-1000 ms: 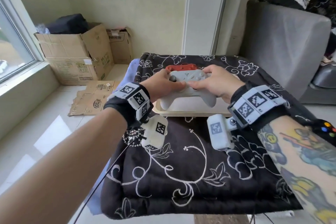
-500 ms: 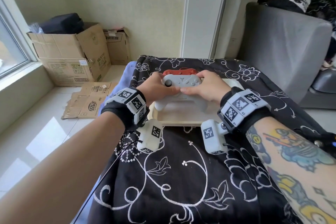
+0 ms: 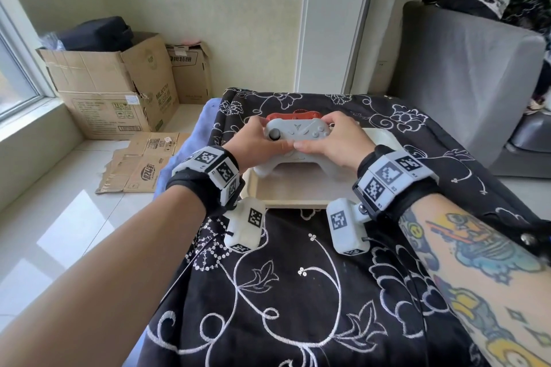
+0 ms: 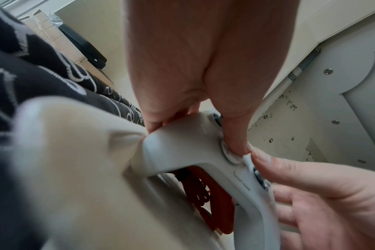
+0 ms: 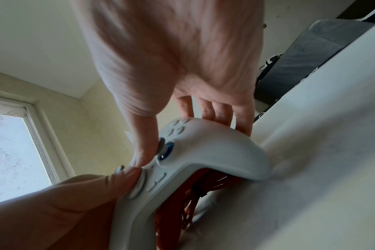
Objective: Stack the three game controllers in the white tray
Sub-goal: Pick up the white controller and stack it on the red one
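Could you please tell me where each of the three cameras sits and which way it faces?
Head: worn high, looks forward and down at the white tray; both forearms show.
Left wrist: under the left hand, looks along it; thumb on the grey controller.
Right wrist: under the right hand, looks along its fingers.
Shared: all show the grey controller over the red controller.

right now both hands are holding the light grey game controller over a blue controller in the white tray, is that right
Not quite: the controller underneath is red, not blue. The head view shows its red edge behind the light grey game controller, and both wrist views show red beneath it. The left hand and right hand do grip the grey one over the white tray.
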A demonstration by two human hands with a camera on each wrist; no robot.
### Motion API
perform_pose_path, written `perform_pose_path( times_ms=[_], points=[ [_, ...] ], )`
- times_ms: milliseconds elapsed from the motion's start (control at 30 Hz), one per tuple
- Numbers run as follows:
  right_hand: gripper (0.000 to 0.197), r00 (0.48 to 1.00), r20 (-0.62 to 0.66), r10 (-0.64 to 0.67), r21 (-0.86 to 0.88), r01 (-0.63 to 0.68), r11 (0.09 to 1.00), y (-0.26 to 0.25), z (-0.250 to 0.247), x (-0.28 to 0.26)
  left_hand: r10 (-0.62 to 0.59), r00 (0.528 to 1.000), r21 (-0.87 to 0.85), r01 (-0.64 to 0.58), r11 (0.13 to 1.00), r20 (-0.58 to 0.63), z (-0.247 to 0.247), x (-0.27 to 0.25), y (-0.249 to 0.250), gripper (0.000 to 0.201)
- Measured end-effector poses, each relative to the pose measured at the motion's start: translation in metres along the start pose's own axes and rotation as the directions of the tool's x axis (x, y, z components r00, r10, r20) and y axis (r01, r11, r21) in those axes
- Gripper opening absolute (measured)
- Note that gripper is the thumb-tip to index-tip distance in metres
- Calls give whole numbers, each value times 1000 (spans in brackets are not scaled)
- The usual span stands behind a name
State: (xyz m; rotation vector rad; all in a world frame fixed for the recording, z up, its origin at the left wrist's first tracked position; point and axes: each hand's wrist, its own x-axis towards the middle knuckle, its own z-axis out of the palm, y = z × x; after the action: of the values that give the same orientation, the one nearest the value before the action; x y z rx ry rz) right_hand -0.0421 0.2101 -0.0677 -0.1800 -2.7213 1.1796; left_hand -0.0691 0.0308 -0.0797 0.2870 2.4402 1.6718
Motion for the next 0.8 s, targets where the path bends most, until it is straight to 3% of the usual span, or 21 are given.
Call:
perform_pose_path(
  times_ms=[333,800],
  points=[
    [77,1000,-1,5,-3,-5,1000,6,4,-2,51,998,211,-40,977,-46,5,-1,0,75],
    [82,1000,-6,-28,-76,28,997,12,6,-5,43,998,302,-25,953,-51,2,-4,-10,75]
  ],
)
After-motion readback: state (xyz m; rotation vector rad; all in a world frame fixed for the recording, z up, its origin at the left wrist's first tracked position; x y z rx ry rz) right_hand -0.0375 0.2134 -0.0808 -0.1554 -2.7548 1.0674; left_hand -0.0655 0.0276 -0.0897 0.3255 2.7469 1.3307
